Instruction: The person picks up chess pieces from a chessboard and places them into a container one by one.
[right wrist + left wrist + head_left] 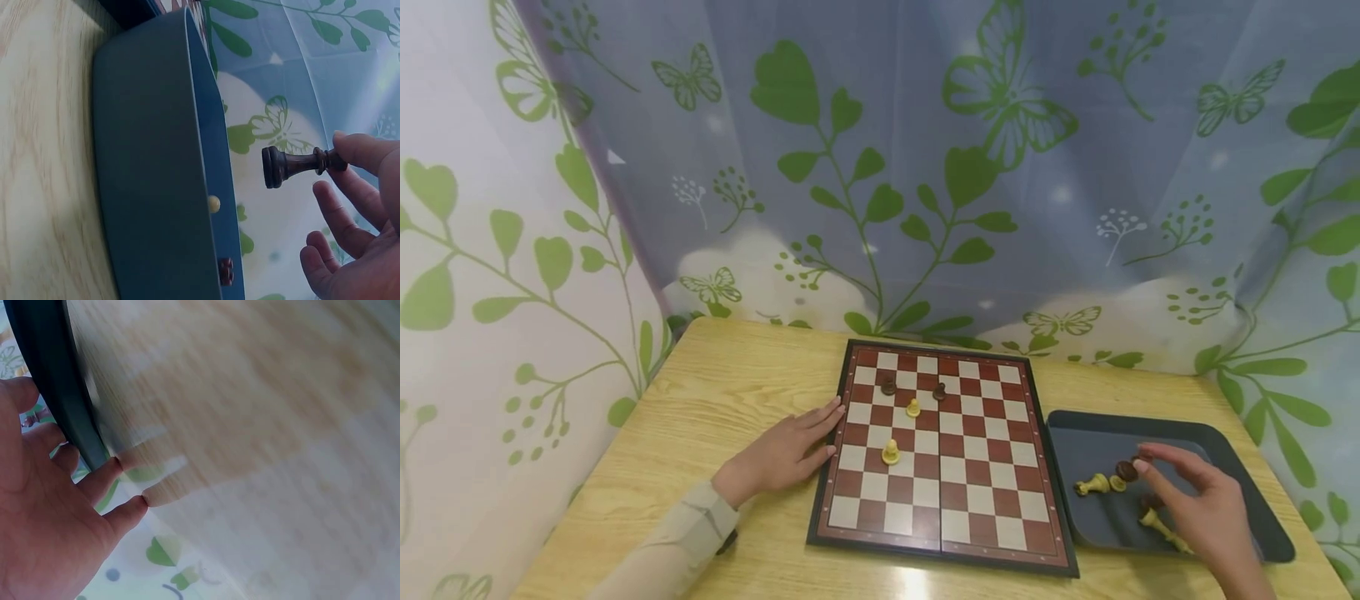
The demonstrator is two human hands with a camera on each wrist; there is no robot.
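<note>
Between thumb and forefinger, my right hand (1206, 500) pinches a dark brown chess piece (297, 164) by its top end. The piece's wide base faces away from the fingers, and its head is hidden by them. This hand is over the dark grey tray (1097, 421) at the right. My left hand (782, 454) lies at the left side of the red and white chessboard (992, 467), its fingers extended to the black rim. Two dark pieces, including one (889, 387) near the far left, stand on the board with two cream pieces, a pawn (913, 407) and a larger one (891, 452).
In the tray lie several pieces, among them a cream piece (1093, 484) on its side and another cream one (1163, 529) by the right hand. The wooden table (752, 367) meets a leaf-patterned curtain (895, 208) at the back.
</note>
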